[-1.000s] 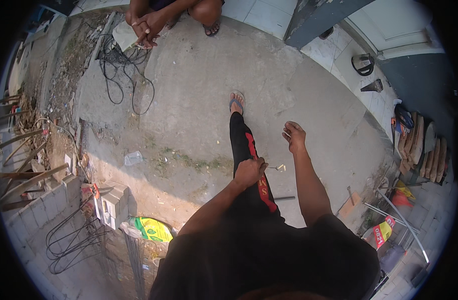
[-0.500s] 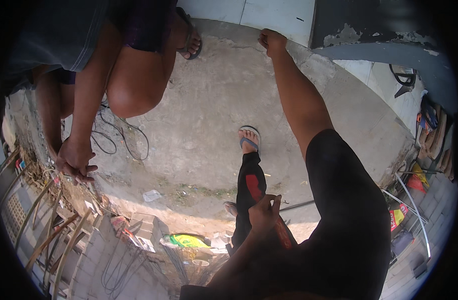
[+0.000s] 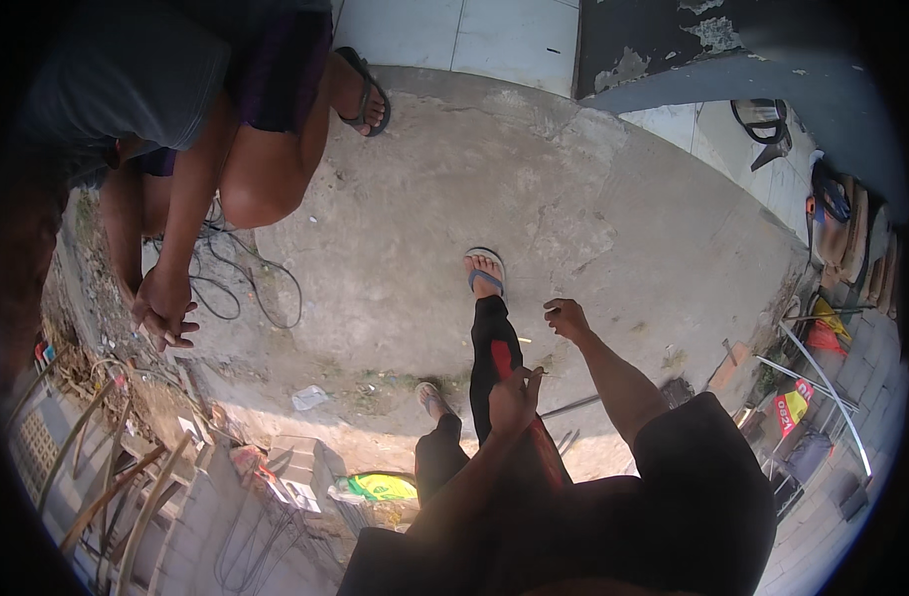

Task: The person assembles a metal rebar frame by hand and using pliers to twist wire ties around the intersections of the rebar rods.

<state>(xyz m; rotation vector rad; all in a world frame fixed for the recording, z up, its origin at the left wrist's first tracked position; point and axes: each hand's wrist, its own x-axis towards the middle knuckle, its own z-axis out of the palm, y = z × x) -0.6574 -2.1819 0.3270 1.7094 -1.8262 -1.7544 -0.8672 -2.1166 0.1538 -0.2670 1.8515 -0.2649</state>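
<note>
Left hand [image 3: 515, 397]: raised over the wearer's dark trouser leg [image 3: 494, 368]; fingers loosely curled, thumb and forefinger pinched on a thin pale stick [image 3: 540, 374], prob. a small nail or splinter, too small to tell which.
Right hand [image 3: 567, 318]: out in front w/ arm stretched, above the concrete floor [image 3: 613, 228]; fingers half bent, looks like a tiny thing at the fingertips but can't tell if it grips anything.
Thin stick: at left hand's fingertips, just below and left of the right hand, hands near but apart.
Feet: wearer's front foot in a blue-strap sandal [image 3: 484, 273] mid-floor; rear foot [image 3: 429, 395] nearer the floor's lower edge.
Metal rods [image 3: 571, 405]: lying on the floor just right of the left hand, by the lower edge.
Other person: crouched at upper left corner of the floor, grey top, dark shorts; their clasped hands [image 3: 162, 313] hang at the left edge, a sandalled foot [image 3: 365, 94] near the top edge.
Black cable [image 3: 246, 283]: looped on the floor beside that person's hands.
Left-edge clutter: wooden sticks [image 3: 107, 467], concrete blocks [image 3: 295, 467], a yellow-green bag [image 3: 380, 487] at the lower edge.
Right edge: stacked boards [image 3: 856, 248], a red-yellow packet [image 3: 792, 407], bent metal strips [image 3: 822, 382].
</note>
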